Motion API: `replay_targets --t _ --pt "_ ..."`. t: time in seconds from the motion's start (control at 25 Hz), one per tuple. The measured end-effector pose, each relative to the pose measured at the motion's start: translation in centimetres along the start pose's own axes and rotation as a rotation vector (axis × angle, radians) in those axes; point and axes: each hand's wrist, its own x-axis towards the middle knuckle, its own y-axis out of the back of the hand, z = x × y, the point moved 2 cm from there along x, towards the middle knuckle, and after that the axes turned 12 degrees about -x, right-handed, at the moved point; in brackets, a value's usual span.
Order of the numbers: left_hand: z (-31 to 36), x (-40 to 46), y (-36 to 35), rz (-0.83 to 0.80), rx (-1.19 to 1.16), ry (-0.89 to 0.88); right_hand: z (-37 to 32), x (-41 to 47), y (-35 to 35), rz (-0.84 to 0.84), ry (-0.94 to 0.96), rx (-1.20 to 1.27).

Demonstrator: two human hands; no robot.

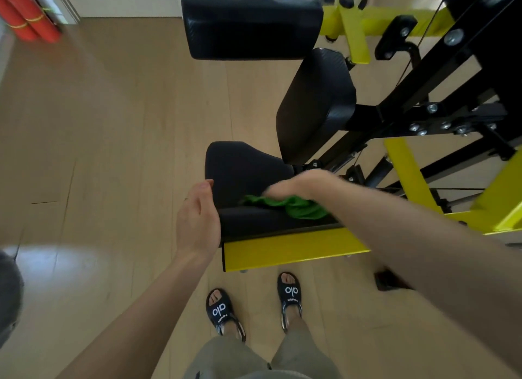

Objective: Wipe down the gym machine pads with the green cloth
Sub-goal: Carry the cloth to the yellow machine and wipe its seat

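- Pale wood-look flooring (99, 130) filled the left of the frame, with orange rolls (26, 14) at the upper left.
- Black slides (289, 294) at the bottom centre read "alo".
- At centre, the crumpled green cloth (296, 206) lay on the black seat pad (248, 178), pressed by the right hand (296, 185); motion blur hid its finger state.
- Fingers relaxed, the left hand (197, 217) rested against the seat's left edge.
- Two more black pads sat above: a back pad (316, 104) and a headrest pad (251, 25), on the yellow-and-black frame (293, 248).
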Motion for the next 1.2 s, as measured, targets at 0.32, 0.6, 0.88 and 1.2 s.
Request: replay_targets --t 0.32,0.6,0.88,1.2 --pt "0.3 -0.1 -0.2 0.017 0.091 0.01 5.4 -0.5 1.8 -0.051 -0.066 -0.101" --pt "0.3 0.3 -0.2 -0.013 0.137 0.006 -2.1 -3.6 -0.6 -0.024 0.232 -0.012" --pt "0.5 0.1 0.2 -0.076 0.11 0.022 8.5 -4.8 2.2 0.067 -0.127 -0.073" --pt "0.9 0.0 0.3 -0.137 0.09 0.049 4.5 -2.6 1.3 0.084 -0.154 -0.197"
